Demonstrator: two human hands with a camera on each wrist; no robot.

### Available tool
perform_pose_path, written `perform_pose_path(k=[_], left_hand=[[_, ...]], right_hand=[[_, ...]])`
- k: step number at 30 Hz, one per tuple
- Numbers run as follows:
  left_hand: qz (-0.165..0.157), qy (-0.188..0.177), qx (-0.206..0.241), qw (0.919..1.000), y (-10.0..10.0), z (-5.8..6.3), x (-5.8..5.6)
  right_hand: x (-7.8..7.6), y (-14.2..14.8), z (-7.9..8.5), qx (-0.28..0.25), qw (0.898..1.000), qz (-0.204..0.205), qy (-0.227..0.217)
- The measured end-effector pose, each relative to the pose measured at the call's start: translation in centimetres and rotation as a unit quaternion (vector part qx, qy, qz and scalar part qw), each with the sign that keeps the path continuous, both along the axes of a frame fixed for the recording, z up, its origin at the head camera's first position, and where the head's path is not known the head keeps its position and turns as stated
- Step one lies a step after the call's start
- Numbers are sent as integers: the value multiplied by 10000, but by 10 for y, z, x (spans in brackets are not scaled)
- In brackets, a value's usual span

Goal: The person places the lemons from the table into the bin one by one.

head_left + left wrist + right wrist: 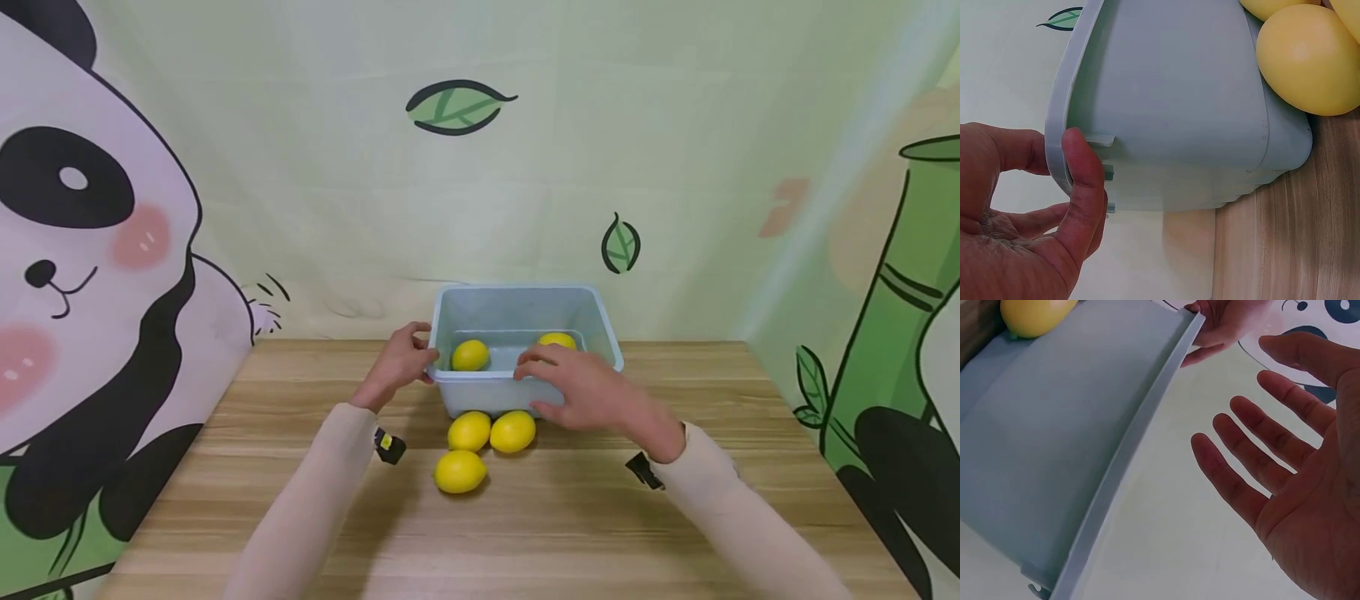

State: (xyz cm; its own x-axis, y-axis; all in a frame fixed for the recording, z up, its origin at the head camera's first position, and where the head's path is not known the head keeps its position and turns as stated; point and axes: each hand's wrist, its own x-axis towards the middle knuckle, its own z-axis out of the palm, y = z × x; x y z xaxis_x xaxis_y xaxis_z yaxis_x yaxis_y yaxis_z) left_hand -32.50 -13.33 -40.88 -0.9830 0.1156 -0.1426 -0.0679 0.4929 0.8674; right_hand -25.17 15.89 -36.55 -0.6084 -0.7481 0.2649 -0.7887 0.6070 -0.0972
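Observation:
A light blue plastic bin (517, 295) stands on the table with two lemons inside, one lemon (470, 356) at the left and another lemon (557, 341) partly hidden behind my right hand. My left hand (401, 358) grips the bin's rim at its left front corner; the left wrist view shows the rim (1059, 119) between thumb and fingers. Over the front rim, toward the right, hovers my right hand (581, 383), its fingers spread and nothing in them. Three lemons lie before the bin: a left one (468, 432), a right one (513, 432) and a nearer one (460, 472).
The wood-grain table (555, 533) runs back to a pale green printed cloth (337, 192) hanging close behind the bin. A panda print (82, 250) and a bamboo print (877, 350) flank the table.

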Motion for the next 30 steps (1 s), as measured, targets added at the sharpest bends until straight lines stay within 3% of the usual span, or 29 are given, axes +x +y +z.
perform_pose_path(k=[14, 30], left_hand=[[10, -66, 108, 9999, 0, -1, -2], [57, -101, 134, 9998, 0, -2, -4]], right_hand=[[21, -8, -32, 171, 9981, 530, 277], [16, -22, -68, 736, 9943, 327, -694]])
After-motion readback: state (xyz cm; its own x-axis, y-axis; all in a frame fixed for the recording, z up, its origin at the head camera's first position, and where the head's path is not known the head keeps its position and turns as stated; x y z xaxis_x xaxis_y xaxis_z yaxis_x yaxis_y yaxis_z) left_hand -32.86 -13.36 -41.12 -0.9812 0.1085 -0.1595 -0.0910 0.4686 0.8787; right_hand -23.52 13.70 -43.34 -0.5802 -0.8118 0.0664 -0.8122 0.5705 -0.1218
